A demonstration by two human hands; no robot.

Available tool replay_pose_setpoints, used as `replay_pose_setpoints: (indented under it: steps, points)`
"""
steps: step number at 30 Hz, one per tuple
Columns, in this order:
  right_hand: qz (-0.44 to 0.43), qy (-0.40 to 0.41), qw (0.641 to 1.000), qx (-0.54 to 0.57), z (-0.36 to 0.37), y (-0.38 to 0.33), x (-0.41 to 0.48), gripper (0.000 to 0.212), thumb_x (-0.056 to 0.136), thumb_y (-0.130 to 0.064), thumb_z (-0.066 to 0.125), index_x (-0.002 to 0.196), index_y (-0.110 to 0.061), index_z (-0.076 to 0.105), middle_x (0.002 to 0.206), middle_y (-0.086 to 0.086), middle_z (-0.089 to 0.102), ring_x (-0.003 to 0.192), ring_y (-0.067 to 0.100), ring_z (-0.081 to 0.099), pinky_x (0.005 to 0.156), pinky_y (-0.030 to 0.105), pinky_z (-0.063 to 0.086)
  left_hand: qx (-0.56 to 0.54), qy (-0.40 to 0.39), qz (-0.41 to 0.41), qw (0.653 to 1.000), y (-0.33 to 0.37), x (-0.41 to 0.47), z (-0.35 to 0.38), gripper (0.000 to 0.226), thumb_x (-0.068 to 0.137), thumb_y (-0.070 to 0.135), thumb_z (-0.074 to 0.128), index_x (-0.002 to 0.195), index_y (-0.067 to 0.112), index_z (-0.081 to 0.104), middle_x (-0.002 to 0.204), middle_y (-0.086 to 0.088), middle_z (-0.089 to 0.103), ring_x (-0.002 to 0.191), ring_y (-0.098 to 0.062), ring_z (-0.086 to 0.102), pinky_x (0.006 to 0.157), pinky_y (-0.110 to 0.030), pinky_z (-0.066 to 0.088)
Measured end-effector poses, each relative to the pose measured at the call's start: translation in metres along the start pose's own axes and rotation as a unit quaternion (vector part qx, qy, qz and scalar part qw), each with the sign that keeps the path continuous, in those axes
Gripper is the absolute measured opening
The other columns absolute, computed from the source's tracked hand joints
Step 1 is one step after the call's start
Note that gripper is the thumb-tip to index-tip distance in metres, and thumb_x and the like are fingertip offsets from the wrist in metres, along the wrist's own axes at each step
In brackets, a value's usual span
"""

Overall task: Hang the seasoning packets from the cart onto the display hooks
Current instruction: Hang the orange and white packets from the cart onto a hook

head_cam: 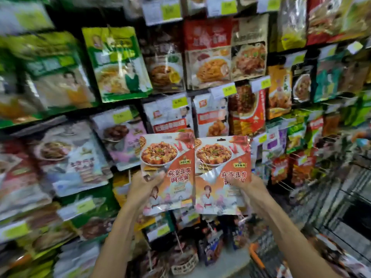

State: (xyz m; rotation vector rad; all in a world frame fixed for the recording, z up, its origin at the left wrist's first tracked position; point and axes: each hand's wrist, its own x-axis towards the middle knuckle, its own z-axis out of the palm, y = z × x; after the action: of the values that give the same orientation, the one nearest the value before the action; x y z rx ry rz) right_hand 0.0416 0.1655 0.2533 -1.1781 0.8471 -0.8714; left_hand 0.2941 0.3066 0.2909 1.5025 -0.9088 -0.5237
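Two matching orange-and-white seasoning packets with a tofu dish picture are held up side by side in front of the display wall. My left hand [145, 186] grips the left packet [167, 157] by its lower left edge, thumb on the front. My right hand [248, 186] grips the right packet [221, 157] at its lower right edge. The right packet's hang hole at the top is visible. The hooks behind the packets are hidden.
The wall is packed with hanging seasoning packets and yellow price tags [179, 102]. Bare metal hooks [285, 185] stick out at the right. The cart [257, 255] with an orange rim and more packets sits low, between my forearms.
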Motion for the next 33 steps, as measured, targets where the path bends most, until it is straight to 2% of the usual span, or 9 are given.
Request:
replay_pose_setpoints:
  steps: [2,5,9,18,20,25,28,31,33]
  points:
    - [-0.022,-0.036,0.999,-0.006,0.05,-0.012,-0.001,0.053,0.045,-0.043,0.084,0.089,-0.017,0.071,0.086,-0.004,0.076,0.079,0.011,0.072,0.064,0.02,0.054,0.003,0.038,0.016,0.999,0.016,-0.011,-0.053,0.025,0.085,0.012,0.068,0.065,0.017,0.055,0.04,0.004,0.046,0.033,-0.009,0.038,0.035,-0.019,0.033]
    - [-0.05,-0.095,0.994,-0.009,0.128,-0.022,-0.01,0.055,0.046,-0.042,0.086,0.091,-0.015,0.071,0.091,0.001,0.076,0.085,0.017,0.072,0.075,0.032,0.054,0.013,0.086,0.042,0.995,0.034,-0.032,-0.134,0.035,0.085,0.016,0.069,0.053,0.021,0.056,0.041,-0.001,0.044,0.034,-0.013,0.038,0.037,-0.02,0.032]
    - [-0.071,-0.156,0.985,0.016,0.234,-0.026,-0.036,0.047,0.048,-0.035,0.084,0.088,-0.013,0.07,0.083,0.0,0.076,0.072,0.011,0.072,0.054,0.017,0.053,0.036,0.153,0.06,0.986,0.046,-0.062,-0.24,0.041,0.082,0.024,0.073,0.045,0.021,0.054,0.042,-0.007,0.046,0.034,-0.02,0.041,0.037,-0.025,0.036]
    - [-0.076,-0.259,0.963,-0.018,0.422,0.007,-0.091,0.038,0.068,-0.026,0.082,0.098,-0.007,0.069,0.093,0.008,0.075,0.085,0.019,0.071,0.063,0.022,0.054,0.072,0.227,0.071,0.969,0.029,-0.121,-0.426,0.038,0.083,0.015,0.07,0.048,0.023,0.059,0.041,0.01,0.05,0.037,-0.002,0.046,0.04,-0.017,0.038]
    - [-0.066,-0.271,0.96,-0.016,0.451,0.019,-0.096,0.036,0.07,-0.022,0.081,0.099,-0.007,0.068,0.097,0.01,0.074,0.091,0.023,0.071,0.072,0.028,0.056,0.067,0.233,0.061,0.968,0.02,-0.127,-0.455,0.028,0.082,0.018,0.071,0.057,0.023,0.059,0.042,0.009,0.049,0.038,-0.005,0.045,0.04,-0.018,0.038]
    - [-0.047,-0.291,0.955,-0.021,0.502,0.036,-0.095,0.053,0.059,-0.031,0.084,0.103,-0.005,0.068,0.102,0.012,0.074,0.095,0.025,0.07,0.087,0.043,0.056,0.079,0.269,0.031,0.959,-0.001,-0.127,-0.505,0.011,0.085,0.016,0.07,0.084,0.01,0.061,0.046,-0.011,0.037,0.042,-0.032,0.04,0.044,-0.042,0.033]
    - [-0.033,-0.291,0.956,-0.003,0.519,0.035,-0.084,0.059,0.052,-0.035,0.085,0.101,-0.006,0.069,0.104,0.013,0.073,0.102,0.033,0.067,0.097,0.054,0.048,0.05,0.288,0.013,0.956,-0.009,-0.121,-0.515,0.039,0.086,0.006,0.067,0.053,0.02,0.051,0.036,0.003,0.035,0.032,-0.014,0.033,0.041,-0.025,0.029]
    - [-0.034,-0.284,0.958,-0.003,0.532,0.031,-0.071,0.059,0.056,-0.036,0.084,0.104,-0.005,0.069,0.105,0.012,0.073,0.103,0.033,0.066,0.096,0.054,0.048,0.043,0.294,0.007,0.955,-0.016,-0.113,-0.519,0.043,0.086,0.006,0.066,0.051,0.018,0.044,0.036,0.002,0.033,0.03,-0.012,0.031,0.036,-0.017,0.027]
    - [-0.036,-0.284,0.958,-0.001,0.539,0.031,-0.063,0.054,0.059,-0.032,0.084,0.103,-0.005,0.069,0.104,0.012,0.073,0.098,0.031,0.068,0.086,0.044,0.056,0.046,0.296,0.01,0.954,-0.021,-0.108,-0.52,0.04,0.086,0.006,0.066,0.054,0.017,0.045,0.036,0.004,0.035,0.031,-0.011,0.032,0.036,-0.017,0.027]
